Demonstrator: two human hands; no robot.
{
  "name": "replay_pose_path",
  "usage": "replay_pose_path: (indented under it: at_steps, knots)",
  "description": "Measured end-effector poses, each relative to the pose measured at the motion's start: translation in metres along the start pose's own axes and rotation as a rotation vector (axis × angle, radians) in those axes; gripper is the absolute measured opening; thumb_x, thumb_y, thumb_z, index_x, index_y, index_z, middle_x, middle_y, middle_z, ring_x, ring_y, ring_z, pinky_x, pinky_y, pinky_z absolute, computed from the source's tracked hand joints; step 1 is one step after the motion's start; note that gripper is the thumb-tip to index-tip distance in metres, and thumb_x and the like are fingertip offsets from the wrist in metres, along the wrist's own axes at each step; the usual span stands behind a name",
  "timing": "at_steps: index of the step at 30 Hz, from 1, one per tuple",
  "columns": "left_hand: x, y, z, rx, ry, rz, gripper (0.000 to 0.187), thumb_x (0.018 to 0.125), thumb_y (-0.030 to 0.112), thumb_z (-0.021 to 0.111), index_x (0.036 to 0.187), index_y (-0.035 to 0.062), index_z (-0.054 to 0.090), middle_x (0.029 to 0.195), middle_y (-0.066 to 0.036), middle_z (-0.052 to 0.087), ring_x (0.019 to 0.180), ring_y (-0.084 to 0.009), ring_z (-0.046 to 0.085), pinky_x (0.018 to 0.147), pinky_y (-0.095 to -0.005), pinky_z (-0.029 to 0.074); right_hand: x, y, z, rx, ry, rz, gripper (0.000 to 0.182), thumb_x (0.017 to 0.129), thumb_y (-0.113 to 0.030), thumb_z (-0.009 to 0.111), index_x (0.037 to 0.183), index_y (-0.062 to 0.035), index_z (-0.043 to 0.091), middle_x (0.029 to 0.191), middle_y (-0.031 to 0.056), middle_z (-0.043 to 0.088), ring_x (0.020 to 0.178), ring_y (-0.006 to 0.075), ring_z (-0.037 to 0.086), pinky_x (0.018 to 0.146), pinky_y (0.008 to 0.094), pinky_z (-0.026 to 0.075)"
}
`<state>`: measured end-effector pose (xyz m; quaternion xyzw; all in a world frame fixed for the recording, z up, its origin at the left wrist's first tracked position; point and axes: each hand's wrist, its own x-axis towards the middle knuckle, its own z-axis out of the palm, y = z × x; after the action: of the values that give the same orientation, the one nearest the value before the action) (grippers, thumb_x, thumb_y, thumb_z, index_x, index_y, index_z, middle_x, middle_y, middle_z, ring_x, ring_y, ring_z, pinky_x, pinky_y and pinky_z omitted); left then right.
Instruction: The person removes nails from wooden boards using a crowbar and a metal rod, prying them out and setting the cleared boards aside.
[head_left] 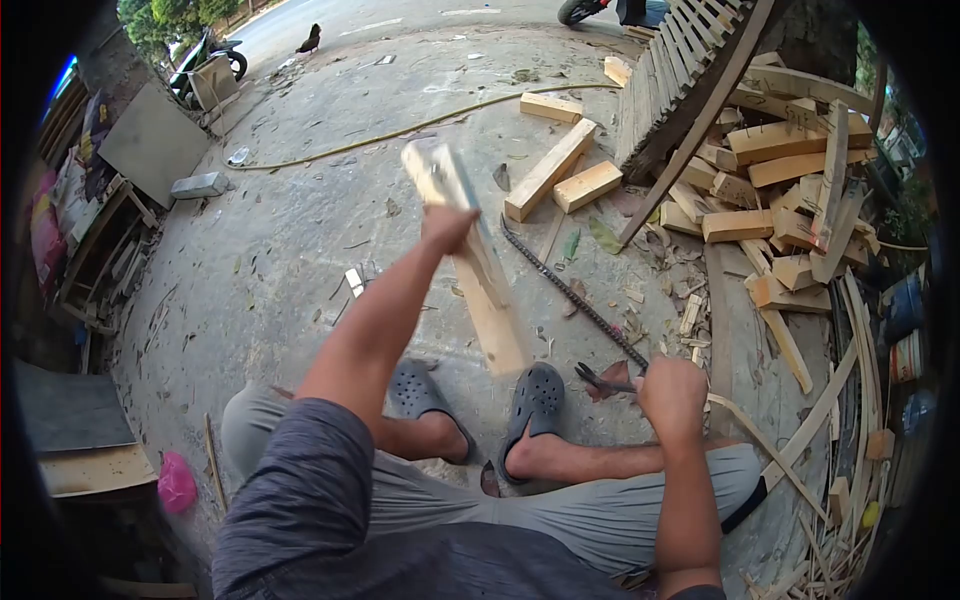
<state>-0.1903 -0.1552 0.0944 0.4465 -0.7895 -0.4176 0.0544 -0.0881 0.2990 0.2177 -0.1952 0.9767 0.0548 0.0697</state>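
Note:
My left hand [448,228] is closed around a pale length of wood [487,305], which slants above the ground in front of my feet. The wood is blurred, and its upper end looks split or doubled. Off to the right, my right hand [672,398] makes a fist on a dark metal tool [606,380] with a curved, claw-like head pointing left. Its grip is hidden in the fist. A ribbed steel bar [575,295] lies aslant on the concrete, its lower end close to this hand.
Several wooden blocks [552,168] lie ahead, near a slatted wooden frame [672,75]. A heap of timber offcuts [790,190] fills the right side, some with nails showing. A yellow hose [370,147] crosses the concrete. My grey clogs [537,405] are below the wood.

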Motion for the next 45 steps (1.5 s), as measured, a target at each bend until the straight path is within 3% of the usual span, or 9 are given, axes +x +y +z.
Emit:
replay_pose_path:
  at_steps: [8,14,18,21,23,26,31,34,45]
  knots:
    - [-0.104,-0.154,0.091,0.383,-0.169,-0.086,0.096,0.078,0.048,0.084,0.134,-0.0120,0.034,0.119,-0.031,0.068,0.114,-0.0392,0.069,0.097,-0.0441,0.056,-0.041,0.001,0.009,0.106,-0.209,-0.034,0.029,0.079,-0.030,0.083,0.095,-0.0065,0.076,0.092,0.0200,0.074,0.091,0.0377,0.072,0.083,0.0466,0.056]
    - [-0.062,-0.189,0.114,0.245,-0.173,-0.195,0.078,0.086,0.042,0.077,0.133,-0.0097,0.041,0.129,-0.032,0.064,0.118,-0.0415,0.067,0.100,-0.0465,0.054,-0.031,0.047,0.011,1.074,-0.281,-0.128,0.029,0.086,-0.011,0.075,0.113,-0.0021,0.069,0.109,0.0127,0.068,0.103,0.0241,0.065,0.090,0.0370,0.051]
    - [-0.034,-0.160,0.045,0.051,-0.010,0.053,0.059,0.092,0.039,0.073,0.128,-0.0030,0.051,0.119,-0.032,0.068,0.114,-0.0484,0.065,0.094,-0.0528,0.053,-0.002,0.032,0.040,1.366,0.094,-0.120,0.016,0.097,-0.012,0.058,0.109,-0.0019,0.060,0.104,0.0100,0.067,0.100,0.0167,0.061,0.093,0.0355,0.049]
    - [-0.022,-0.131,-0.015,-0.104,-0.201,0.373,0.058,0.095,0.043,0.072,0.133,0.0022,0.057,0.098,-0.016,0.069,0.082,-0.0212,0.064,0.075,-0.0383,0.052,0.042,0.006,0.089,1.690,0.327,-0.156,0.012,0.099,-0.016,0.048,0.100,-0.0053,0.053,0.089,0.0063,0.059,0.085,0.0158,0.058,0.089,0.0355,0.048]
    - [-0.029,-0.112,-0.046,0.031,-0.397,0.492,0.058,0.094,0.046,0.071,0.132,0.0038,0.058,0.100,-0.018,0.071,0.090,-0.0261,0.068,0.081,-0.0415,0.052,0.064,-0.007,0.099,1.874,0.303,-0.163,0.012,0.098,-0.018,0.049,0.096,-0.0067,0.052,0.081,0.0033,0.053,0.078,0.0144,0.053,0.083,0.0345,0.047]
    - [-0.038,-0.125,-0.042,0.559,-0.563,0.467,0.079,0.077,0.066,0.080,0.123,0.0045,0.064,0.120,-0.024,0.070,0.113,-0.0385,0.067,0.095,-0.0460,0.052,0.088,-0.029,0.088,1.810,0.283,-0.129,0.017,0.101,-0.023,0.054,0.090,-0.0092,0.050,0.072,-0.0016,0.044,0.063,0.0085,0.042,0.061,0.0267,0.039]
    - [-0.056,-0.173,-0.011,0.392,-0.784,0.198,0.092,0.083,0.086,0.058,0.114,0.0004,0.069,0.087,-0.017,0.073,0.071,-0.0264,0.071,0.065,-0.0418,0.057,0.099,-0.069,-0.002,1.672,0.279,-0.442,0.032,0.107,-0.035,0.056,0.089,-0.0096,0.047,0.068,-0.0025,0.041,0.057,0.0067,0.038,0.054,0.0246,0.034]
    - [-0.033,-0.184,0.013,0.404,-0.765,0.178,0.098,0.081,0.092,0.049,0.095,-0.0013,0.075,0.084,-0.018,0.074,0.078,-0.0313,0.073,0.071,-0.0419,0.057,0.117,-0.100,-0.056,1.803,0.192,-0.602,0.046,0.105,-0.051,0.056,0.087,-0.0103,0.045,0.067,-0.0019,0.040,0.056,0.0073,0.038,0.055,0.0247,0.035]
    - [-0.021,-0.168,0.003,0.527,-0.699,0.193,0.102,0.086,0.091,0.038,0.071,-0.0028,0.075,0.076,-0.020,0.072,0.082,-0.0369,0.073,0.081,-0.0454,0.056,0.271,-0.240,-0.058,1.733,0.147,-0.102,0.062,0.094,-0.072,0.058,0.077,-0.0153,0.039,0.058,-0.0060,0.033,0.045,0.0074,0.035,0.043,0.0267,0.033]
